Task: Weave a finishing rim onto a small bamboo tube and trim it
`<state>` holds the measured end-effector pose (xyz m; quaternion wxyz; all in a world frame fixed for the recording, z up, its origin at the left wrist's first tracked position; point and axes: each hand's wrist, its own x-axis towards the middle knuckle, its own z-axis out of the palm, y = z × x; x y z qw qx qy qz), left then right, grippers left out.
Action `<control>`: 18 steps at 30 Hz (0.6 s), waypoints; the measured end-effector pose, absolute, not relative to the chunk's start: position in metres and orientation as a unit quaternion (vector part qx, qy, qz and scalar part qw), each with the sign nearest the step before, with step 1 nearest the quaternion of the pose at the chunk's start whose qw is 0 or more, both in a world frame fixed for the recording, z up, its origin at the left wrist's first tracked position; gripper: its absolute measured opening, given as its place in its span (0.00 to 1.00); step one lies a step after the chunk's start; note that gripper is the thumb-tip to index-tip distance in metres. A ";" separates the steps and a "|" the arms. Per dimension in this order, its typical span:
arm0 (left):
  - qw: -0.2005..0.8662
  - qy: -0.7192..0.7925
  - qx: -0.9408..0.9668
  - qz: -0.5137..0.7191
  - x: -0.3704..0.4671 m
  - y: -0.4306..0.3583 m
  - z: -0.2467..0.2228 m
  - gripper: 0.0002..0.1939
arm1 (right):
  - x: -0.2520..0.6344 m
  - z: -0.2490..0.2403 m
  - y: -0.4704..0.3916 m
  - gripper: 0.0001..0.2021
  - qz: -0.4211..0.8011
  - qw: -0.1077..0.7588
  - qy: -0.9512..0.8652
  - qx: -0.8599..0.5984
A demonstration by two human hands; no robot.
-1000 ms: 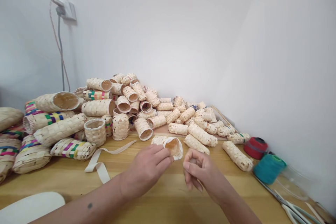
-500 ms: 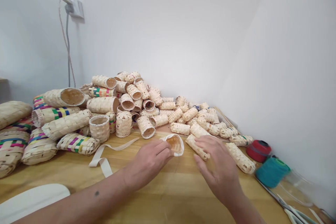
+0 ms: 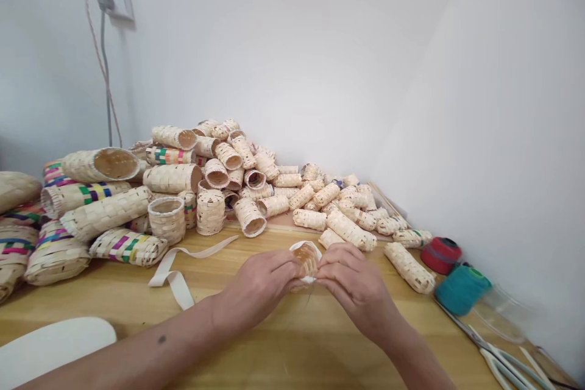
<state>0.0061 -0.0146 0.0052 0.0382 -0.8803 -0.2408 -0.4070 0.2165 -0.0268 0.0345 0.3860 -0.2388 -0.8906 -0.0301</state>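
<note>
Down at the near middle of a wooden table (image 3: pixel 292 341), a small woven basket (image 3: pixel 305 261) is lying sideways between two bare hands, its open mouth facing the camera. I'm not managing to tell if it's resting on the wood or being held just above it.

The left hand (image 3: pixel 262 280) is grasping the basket's left side, fingers bunching up at the rim. The right hand (image 3: pixel 356 281) is pinching at the right side of that rim with its fingertips; if they're gripping anything else too, the fingers are hiding it. White edging (image 3: pixel 309 279) is running around the mouth, and a really faint line, maybe thread, is trailing below.

Just behind the right hand, a little woven roll (image 3: pixel 329 237) is poking out. Further back, a big heap (image 3: pixel 210 210) of similar pieces is leaning toward the wall (image 3: pixel 320 42), some showing coloured strips. Over by the left forearm, a pale ribbon (image 3: pixel 180 289) is curling across the table, and a white board (image 3: pixel 59 347) is lying nearer the camera. Off to the right, a red spool (image 3: pixel 441 255) and a teal spool (image 3: pixel 462 290) are sitting side by side, with scissors (image 3: pixel 493 358) lying closer in.
</note>
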 end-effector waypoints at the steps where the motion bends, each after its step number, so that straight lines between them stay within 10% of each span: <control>1: 0.049 -0.244 -0.878 -0.408 0.006 -0.015 0.006 0.16 | 0.216 0.034 -0.028 0.05 -0.018 0.383 -0.890 -0.247; 18: 0.027 -0.247 -0.889 -0.385 0.009 -0.021 0.008 0.08 | 0.214 0.037 -0.034 0.07 0.067 0.346 -0.861 -0.367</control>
